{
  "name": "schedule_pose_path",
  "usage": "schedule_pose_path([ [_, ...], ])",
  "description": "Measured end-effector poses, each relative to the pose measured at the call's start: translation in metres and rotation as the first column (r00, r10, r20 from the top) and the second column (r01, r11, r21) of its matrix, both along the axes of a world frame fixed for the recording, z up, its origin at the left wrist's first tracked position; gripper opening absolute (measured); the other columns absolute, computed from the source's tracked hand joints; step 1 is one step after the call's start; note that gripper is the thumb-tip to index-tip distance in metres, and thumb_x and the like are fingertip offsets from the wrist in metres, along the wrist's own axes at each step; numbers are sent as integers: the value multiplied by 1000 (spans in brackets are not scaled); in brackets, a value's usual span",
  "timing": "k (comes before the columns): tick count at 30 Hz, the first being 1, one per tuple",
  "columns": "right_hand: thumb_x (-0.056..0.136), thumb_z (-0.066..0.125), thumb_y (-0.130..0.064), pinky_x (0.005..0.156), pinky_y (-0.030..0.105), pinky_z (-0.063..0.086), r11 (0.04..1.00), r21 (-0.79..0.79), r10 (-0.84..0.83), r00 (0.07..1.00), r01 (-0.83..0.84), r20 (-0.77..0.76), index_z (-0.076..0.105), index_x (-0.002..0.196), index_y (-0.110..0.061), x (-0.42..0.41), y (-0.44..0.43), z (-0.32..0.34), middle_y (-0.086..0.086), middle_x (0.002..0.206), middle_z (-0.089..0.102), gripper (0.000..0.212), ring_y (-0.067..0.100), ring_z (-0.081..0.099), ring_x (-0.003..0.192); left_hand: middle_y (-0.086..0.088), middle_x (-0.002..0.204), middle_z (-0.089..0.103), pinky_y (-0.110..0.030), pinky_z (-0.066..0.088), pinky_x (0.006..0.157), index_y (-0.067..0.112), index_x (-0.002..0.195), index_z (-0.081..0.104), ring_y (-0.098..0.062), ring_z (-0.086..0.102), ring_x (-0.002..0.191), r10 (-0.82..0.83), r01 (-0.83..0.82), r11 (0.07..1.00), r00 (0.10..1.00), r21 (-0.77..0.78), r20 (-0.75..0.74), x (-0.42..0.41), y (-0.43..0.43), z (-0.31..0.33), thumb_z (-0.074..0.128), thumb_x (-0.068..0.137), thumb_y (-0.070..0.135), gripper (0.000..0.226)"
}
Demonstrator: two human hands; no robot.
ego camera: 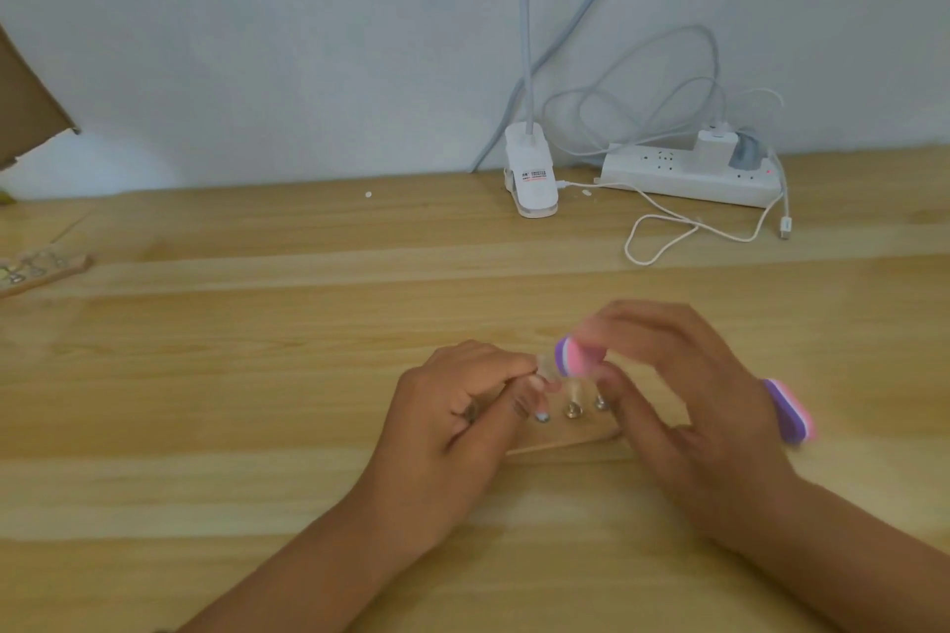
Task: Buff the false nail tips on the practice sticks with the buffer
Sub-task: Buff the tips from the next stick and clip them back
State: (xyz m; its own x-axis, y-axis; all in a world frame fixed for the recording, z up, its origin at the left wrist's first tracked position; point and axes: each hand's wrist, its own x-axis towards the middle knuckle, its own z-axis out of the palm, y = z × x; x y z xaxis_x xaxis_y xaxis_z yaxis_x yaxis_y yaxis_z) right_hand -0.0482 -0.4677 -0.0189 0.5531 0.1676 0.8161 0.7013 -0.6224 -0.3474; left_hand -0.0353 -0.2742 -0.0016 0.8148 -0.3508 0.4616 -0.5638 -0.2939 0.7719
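Observation:
A wooden holder block (565, 440) lies on the table between my hands, with clear practice sticks set in metal sockets (572, 410). My left hand (457, 416) pinches one clear stick with its false nail tip (546, 370) at the block's left end. My right hand (683, 391) grips a pink, white and purple buffer (576, 356), whose front end meets that tip. The buffer's back end (791, 409) sticks out past my right hand. The image is blurred around the buffer.
A white clip lamp base (532, 172) and a white power strip (689, 175) with plugs and loose cables stand at the back by the wall. Another wooden holder (41, 270) lies at the left edge. Cardboard (25, 103) shows at upper left.

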Motion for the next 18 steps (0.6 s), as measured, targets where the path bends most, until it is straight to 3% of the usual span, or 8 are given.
schedule_pose_path([
  [2, 92, 58, 2, 100, 22, 44, 991, -73, 111, 993, -109, 29, 68, 118, -9, -3, 2, -4, 3, 118, 60, 29, 13, 60, 114, 3, 73, 66, -30, 46, 72, 13, 84, 74, -14, 61, 74, -16, 15, 1000, 1000, 11, 5, 0, 0, 0, 55, 93, 26, 24],
  [6, 93, 57, 1, 98, 21, 44, 999, -34, 27, 1000, -26, 2, 68, 117, -6, 5, -4, -2, 5, 115, 61, 27, 14, 60, 109, 9, 78, 70, -28, 46, 79, 15, 86, 74, -8, 64, 81, 2, -2, 1000, 1000, -2, 8, -1, 0, 1, 56, 92, 27, 23],
  [10, 91, 58, 5, 99, 23, 45, 992, -76, 106, 993, -102, 53, 67, 118, -9, -1, 1, -5, 4, 119, 60, 32, 15, 60, 112, 8, 74, 68, -25, 44, 76, 19, 84, 74, -10, 62, 75, -19, 19, 1000, 1000, 6, 6, -2, -1, 2, 59, 94, 25, 19],
  [14, 91, 60, 6, 99, 20, 43, 1000, -23, 19, 1000, -19, 17, 67, 117, -5, 4, -4, -3, 5, 115, 60, 29, 12, 59, 111, 13, 78, 71, -26, 46, 81, 19, 86, 74, -8, 65, 83, -27, 27, 1000, 999, -8, -17, -3, 0, 2, 60, 94, 22, 17],
  [18, 91, 59, 6, 99, 23, 44, 992, -97, 89, 995, -83, 52, 68, 115, -3, -1, 1, -5, 6, 118, 61, 28, 15, 60, 112, 10, 76, 70, -29, 46, 77, 26, 84, 73, -13, 63, 78, -37, 37, 999, 999, -18, -29, -4, -1, 3, 61, 92, 22, 15],
])
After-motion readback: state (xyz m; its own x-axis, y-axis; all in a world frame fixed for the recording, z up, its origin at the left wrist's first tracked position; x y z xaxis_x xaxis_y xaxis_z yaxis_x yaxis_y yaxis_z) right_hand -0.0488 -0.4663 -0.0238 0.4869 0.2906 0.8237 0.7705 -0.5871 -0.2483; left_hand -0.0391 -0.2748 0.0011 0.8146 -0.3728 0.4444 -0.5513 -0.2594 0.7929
